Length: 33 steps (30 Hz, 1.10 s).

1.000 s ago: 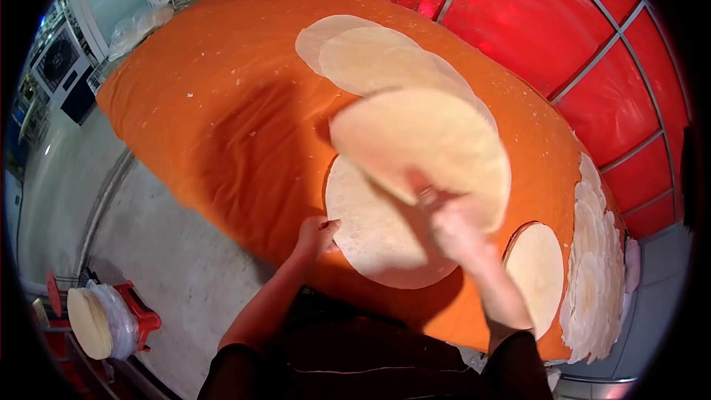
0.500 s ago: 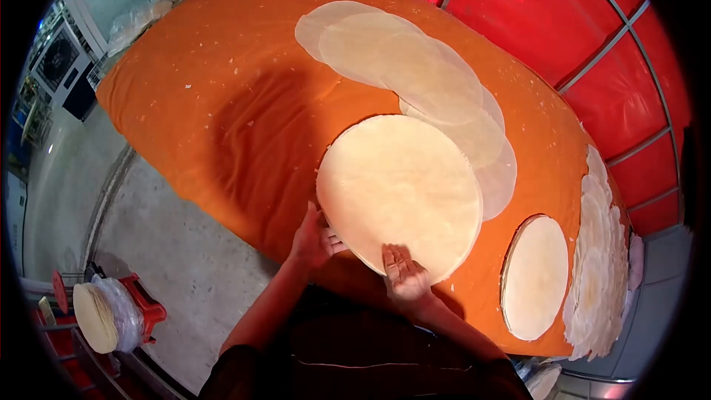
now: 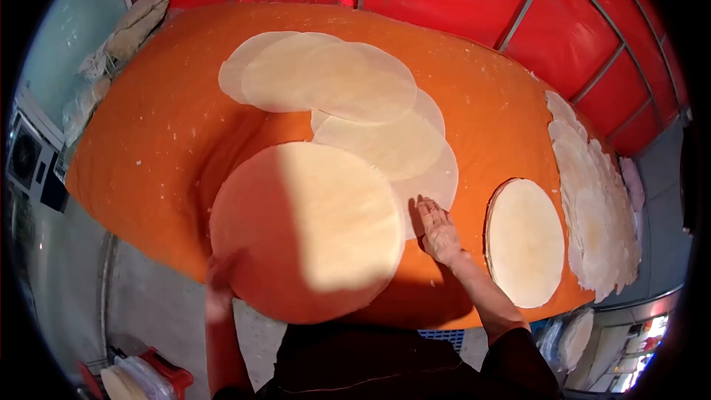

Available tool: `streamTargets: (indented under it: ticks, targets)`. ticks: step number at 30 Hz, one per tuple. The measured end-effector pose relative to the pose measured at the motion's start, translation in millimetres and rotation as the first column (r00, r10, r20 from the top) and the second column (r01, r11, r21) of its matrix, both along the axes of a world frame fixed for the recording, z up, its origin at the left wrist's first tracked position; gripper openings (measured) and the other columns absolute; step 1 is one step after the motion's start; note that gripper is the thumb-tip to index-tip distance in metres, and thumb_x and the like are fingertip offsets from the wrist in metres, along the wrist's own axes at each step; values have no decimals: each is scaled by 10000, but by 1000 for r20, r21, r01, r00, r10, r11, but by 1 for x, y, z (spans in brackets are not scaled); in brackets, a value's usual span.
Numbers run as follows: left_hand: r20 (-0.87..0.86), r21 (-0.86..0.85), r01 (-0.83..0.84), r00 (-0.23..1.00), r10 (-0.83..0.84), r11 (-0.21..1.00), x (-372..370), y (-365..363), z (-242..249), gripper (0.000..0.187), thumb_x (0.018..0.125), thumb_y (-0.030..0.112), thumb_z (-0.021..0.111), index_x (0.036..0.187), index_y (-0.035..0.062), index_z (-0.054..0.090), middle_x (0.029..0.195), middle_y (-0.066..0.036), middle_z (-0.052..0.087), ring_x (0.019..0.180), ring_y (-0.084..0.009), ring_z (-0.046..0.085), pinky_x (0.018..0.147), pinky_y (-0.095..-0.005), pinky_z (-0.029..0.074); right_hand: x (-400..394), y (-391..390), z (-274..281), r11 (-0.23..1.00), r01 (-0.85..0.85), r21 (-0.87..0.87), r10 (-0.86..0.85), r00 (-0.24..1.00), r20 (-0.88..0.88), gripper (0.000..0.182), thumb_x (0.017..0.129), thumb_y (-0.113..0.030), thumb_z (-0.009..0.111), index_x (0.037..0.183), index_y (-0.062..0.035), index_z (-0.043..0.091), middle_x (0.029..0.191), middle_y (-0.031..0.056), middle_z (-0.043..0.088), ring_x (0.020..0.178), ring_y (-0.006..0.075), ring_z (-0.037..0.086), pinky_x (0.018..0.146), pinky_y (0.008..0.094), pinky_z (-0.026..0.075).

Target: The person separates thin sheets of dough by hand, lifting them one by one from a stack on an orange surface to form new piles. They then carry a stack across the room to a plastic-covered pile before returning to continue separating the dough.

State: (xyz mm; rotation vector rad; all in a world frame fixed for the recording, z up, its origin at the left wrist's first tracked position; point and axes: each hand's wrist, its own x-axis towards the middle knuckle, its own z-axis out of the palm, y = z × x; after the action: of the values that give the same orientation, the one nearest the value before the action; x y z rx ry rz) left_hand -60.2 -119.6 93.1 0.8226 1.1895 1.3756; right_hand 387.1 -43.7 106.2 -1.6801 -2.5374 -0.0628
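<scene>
A thick stack of large, thin, round pale sheets (image 3: 348, 207), like flatbreads, lies near me on the orange cloth, half in shadow. My left hand (image 3: 218, 289) is at its lower left rim in shadow, thumb over the top and the other fingers mostly hidden. Just off the stack's right rim, my right hand (image 3: 439, 235) is open, fingers stretched forward over the cloth and the edge of a translucent sheet. Several thin translucent round sheets (image 3: 326, 74) overlap in a curved row behind the stack.
A smaller-looking round stack (image 3: 526, 244) lies to the right. Beyond it, ragged-edged pale sheets (image 3: 592, 200) form a long pile along the table's right end. Red panels (image 3: 444, 0) stand behind the orange-covered table (image 3: 148, 155). Wrapped round sheets (image 3: 137, 378) sit on the floor side at lower left.
My view has turned to the right. My right hand has moved off the stack's near edge to its right side, fingers now extended. My left hand has closed on the left rim.
</scene>
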Motion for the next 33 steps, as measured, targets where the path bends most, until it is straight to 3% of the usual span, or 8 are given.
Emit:
streamTargets:
  ticks: [10,17,21,22,27,29,31,33]
  targets:
    - [279,-196,-153,938,205,969,-3,-1,-3,368,757,-24,535,1121,-8,488,1036,-112,569,865,-246,587,725,-361,511,6,35,13,829,-521,204,536,844,-21,331,663,-37,561,990,15,565,987,154,581,947,285,551,871,391,420]
    - [205,-185,-128,965,165,974,-3,-2,-7,450,765,-36,527,1200,12,423,1119,-106,526,947,-231,553,788,-340,480,34,89,192,945,-285,-160,273,957,-94,275,665,66,500,907,-22,597,887,125,611,823,242,583,712,315,465]
    - [124,73,-158,981,149,985,24,-10,32,491,779,-25,526,1247,7,380,1170,-98,499,997,-208,525,852,-319,440,52,122,282,979,-161,-122,-46,408,-912,196,782,5,512,953,71,582,947,135,627,857,166,586,712,280,461]
    - [124,56,-201,973,192,978,28,-14,27,460,785,0,532,1226,-7,403,1158,-97,509,1001,-202,523,861,-313,430,32,117,317,993,22,118,22,935,-354,181,792,-9,515,934,58,605,900,120,635,822,144,578,726,262,450]
    - [229,-135,-215,943,241,967,38,-43,-1,407,802,79,554,1178,-39,451,1117,-90,541,983,-189,531,840,-299,430,-71,37,324,728,-203,655,214,975,64,110,747,-13,503,790,17,600,573,174,530,479,308,525,446,355,400]
    - [231,-189,-219,938,260,957,33,-45,-12,424,849,242,533,1162,-37,467,1100,-91,551,952,-174,544,801,-286,442,-105,-3,279,801,-295,521,59,904,423,203,718,-6,467,907,21,536,594,104,508,494,272,499,433,365,389]
    - [301,-228,-230,907,293,946,30,-42,-12,471,873,340,496,1152,-38,475,1094,-93,552,936,-163,549,788,-281,446,-148,-25,215,849,-366,381,384,923,30,284,648,-59,532,896,80,522,615,134,501,588,255,512,456,339,387]
    - [251,-271,-200,929,270,941,27,-43,-15,556,889,424,415,1210,-30,421,1150,-92,519,1004,-168,513,846,-290,417,-180,-48,147,748,-653,121,620,752,226,311,593,-110,536,812,109,566,666,178,552,579,223,528,469,323,401]
